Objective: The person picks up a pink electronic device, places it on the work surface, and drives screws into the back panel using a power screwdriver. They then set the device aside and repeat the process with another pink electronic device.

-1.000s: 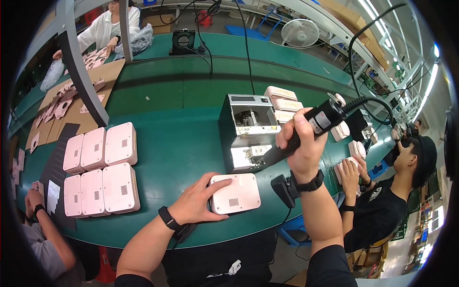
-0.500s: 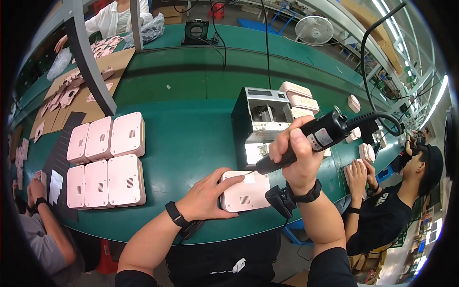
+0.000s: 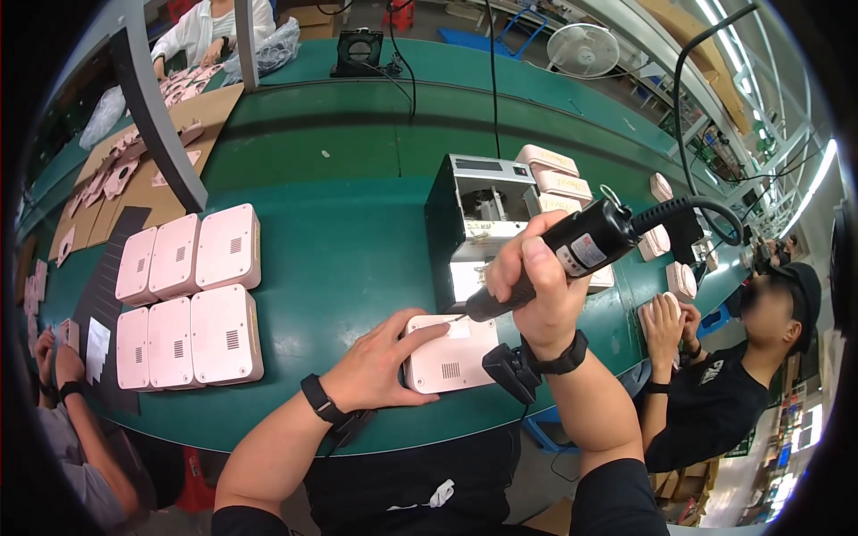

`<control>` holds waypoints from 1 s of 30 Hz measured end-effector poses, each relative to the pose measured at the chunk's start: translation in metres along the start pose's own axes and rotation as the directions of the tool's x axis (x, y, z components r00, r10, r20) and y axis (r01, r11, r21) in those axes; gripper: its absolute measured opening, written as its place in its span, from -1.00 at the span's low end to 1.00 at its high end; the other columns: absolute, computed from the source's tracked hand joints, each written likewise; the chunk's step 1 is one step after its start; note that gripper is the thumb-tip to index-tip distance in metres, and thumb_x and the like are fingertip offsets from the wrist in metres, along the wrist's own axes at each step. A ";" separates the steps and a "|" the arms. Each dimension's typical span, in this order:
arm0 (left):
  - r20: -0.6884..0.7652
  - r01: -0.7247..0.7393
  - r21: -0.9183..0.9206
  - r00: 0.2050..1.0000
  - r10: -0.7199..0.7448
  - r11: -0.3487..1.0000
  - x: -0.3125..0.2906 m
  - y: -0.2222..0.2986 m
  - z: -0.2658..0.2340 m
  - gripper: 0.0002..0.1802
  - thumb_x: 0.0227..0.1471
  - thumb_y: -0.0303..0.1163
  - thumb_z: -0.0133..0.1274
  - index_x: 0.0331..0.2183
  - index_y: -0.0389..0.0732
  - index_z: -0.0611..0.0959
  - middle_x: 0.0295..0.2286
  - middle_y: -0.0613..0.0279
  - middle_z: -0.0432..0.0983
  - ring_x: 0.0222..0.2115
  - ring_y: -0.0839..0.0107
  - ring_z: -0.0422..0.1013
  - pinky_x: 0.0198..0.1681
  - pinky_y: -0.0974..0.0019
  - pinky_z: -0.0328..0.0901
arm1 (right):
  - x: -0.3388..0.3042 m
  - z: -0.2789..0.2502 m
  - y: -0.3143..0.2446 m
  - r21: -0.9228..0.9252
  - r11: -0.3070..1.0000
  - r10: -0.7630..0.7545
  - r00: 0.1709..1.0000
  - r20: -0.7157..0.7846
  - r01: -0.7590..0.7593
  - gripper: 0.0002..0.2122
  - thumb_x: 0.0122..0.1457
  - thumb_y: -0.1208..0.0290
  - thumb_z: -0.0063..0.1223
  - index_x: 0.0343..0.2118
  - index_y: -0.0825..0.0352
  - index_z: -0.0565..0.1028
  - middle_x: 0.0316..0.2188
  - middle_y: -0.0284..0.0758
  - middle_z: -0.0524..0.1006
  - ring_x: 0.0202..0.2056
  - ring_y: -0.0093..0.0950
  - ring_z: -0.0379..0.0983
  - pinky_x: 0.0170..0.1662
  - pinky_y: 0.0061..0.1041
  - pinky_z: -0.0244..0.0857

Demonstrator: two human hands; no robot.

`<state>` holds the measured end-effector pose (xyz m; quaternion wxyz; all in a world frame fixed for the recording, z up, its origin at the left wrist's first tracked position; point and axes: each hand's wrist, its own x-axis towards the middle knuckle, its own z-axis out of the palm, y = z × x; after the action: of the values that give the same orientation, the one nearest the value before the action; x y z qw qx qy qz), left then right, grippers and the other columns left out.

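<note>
Where screwdriver [image 3: 594, 243] meets case [image 3: 466, 357] (seemingly), machine [image 3: 472, 241] behind, overlapped

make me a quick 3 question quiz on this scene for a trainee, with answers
1. True or false: the left hand is lifted clear of the pink case in front of the person.
2. Multiple choice: the right hand holds a) nothing, b) a second pink case, c) a black corded tool.
3. Count: how many pink cases lie in the two rows on the left of the green table?

Key:
1. False; it touches the case.
2. c.
3. Six, three in each row.
</note>
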<state>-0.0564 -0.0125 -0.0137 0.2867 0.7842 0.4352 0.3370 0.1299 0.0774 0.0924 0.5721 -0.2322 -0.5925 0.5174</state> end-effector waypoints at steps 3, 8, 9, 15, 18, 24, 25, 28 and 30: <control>0.000 -0.012 0.009 1.000 0.012 1.000 0.000 0.002 -0.001 -0.03 -0.35 -0.15 0.44 0.16 0.04 0.40 0.07 0.05 0.25 0.03 0.03 0.34 0.04 0.09 0.34 | -0.001 -0.002 0.000 -0.013 1.000 -0.018 0.999 0.029 0.019 -0.83 0.19 0.43 -0.03 -0.23 0.35 0.29 -0.67 -0.28 0.36 -0.70 -0.49 0.28 -0.58 -0.45 0.26; 0.035 -0.002 -0.002 0.999 0.002 1.000 0.001 0.006 0.000 -0.06 -0.34 -0.14 0.43 0.15 0.05 0.43 0.06 0.09 0.27 0.03 0.04 0.35 0.04 0.11 0.34 | 0.000 -0.008 -0.007 -0.033 0.999 0.028 0.994 0.103 -0.024 -0.83 0.18 0.43 -0.02 -0.25 0.36 0.29 -0.67 -0.27 0.38 -0.70 -0.47 0.31 -0.57 -0.46 0.29; 0.054 -0.021 -0.020 0.998 0.022 1.000 0.002 0.006 -0.001 -0.07 -0.34 -0.14 0.43 0.15 0.06 0.43 0.06 0.09 0.28 0.03 0.05 0.35 0.05 0.11 0.34 | -0.001 -0.006 -0.013 -0.066 0.997 0.036 0.994 0.108 -0.028 -0.83 0.17 0.43 -0.01 -0.25 0.36 0.29 -0.67 -0.27 0.38 -0.70 -0.47 0.32 -0.57 -0.46 0.29; 0.061 -0.039 0.014 0.997 0.038 0.999 0.003 0.013 0.004 -0.07 -0.33 -0.12 0.44 0.14 0.03 0.45 0.05 0.10 0.32 0.03 0.05 0.36 0.06 0.11 0.33 | -0.009 -0.015 -0.017 -0.082 0.996 0.022 1.000 -0.013 -0.023 -0.84 0.18 0.43 -0.03 -0.26 0.36 0.30 -0.67 -0.27 0.38 -0.70 -0.46 0.32 -0.57 -0.46 0.30; 0.061 -0.046 0.062 0.997 0.042 0.997 0.004 0.014 0.004 -0.08 -0.32 -0.11 0.43 0.15 0.06 0.45 0.05 0.07 0.31 0.05 0.03 0.33 0.08 0.10 0.32 | -0.006 -0.020 -0.016 -0.035 0.999 0.026 0.997 -0.070 -0.029 -0.85 0.20 0.43 -0.05 -0.25 0.36 0.31 -0.67 -0.27 0.38 -0.71 -0.46 0.31 -0.58 -0.45 0.29; 0.053 -0.029 -0.001 0.998 0.029 1.000 0.000 0.010 0.004 -0.06 -0.34 -0.08 0.46 0.14 0.08 0.47 0.10 0.02 0.25 0.05 0.01 0.32 0.09 0.08 0.31 | 0.010 -0.032 -0.036 -0.104 0.979 -0.187 0.973 -0.132 0.174 -0.87 0.22 0.43 -0.07 -0.26 0.36 0.31 -0.67 -0.28 0.36 -0.71 -0.47 0.29 -0.59 -0.45 0.27; 0.063 -0.038 -0.064 0.997 0.042 0.997 0.000 0.007 0.003 -0.07 -0.34 -0.09 0.46 0.14 0.08 0.47 0.11 0.01 0.23 0.05 0.01 0.32 0.09 0.08 0.31 | 0.013 -0.032 -0.039 -0.100 0.976 -0.204 0.968 -0.149 0.191 -0.87 0.22 0.42 -0.07 -0.26 0.36 0.31 -0.67 -0.29 0.36 -0.71 -0.47 0.29 -0.59 -0.45 0.27; 0.076 -0.049 -0.108 0.995 0.058 0.993 0.001 0.005 0.006 -0.08 -0.32 -0.11 0.45 0.14 0.08 0.46 0.13 0.02 0.20 0.07 0.01 0.31 0.10 0.07 0.31 | 0.020 -0.031 -0.040 -0.093 0.970 -0.237 0.954 -0.183 0.223 -0.86 0.22 0.41 -0.06 -0.27 0.36 0.31 -0.66 -0.29 0.36 -0.71 -0.47 0.29 -0.60 -0.46 0.27; 0.086 -0.052 -0.071 0.995 0.058 0.996 0.000 0.005 0.009 -0.10 -0.28 -0.15 0.43 0.16 0.09 0.44 0.15 0.05 0.16 0.10 0.01 0.29 0.13 0.06 0.29 | 0.024 -0.031 -0.029 -0.173 0.970 -0.199 0.968 -0.153 0.172 -0.86 0.22 0.41 -0.06 -0.27 0.36 0.31 -0.66 -0.29 0.36 -0.70 -0.48 0.29 -0.59 -0.46 0.27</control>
<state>-0.0471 -0.0164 -0.0159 0.3232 0.7996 0.3884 0.3246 0.1619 0.0989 0.1231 0.6461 -0.2635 -0.6002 0.3911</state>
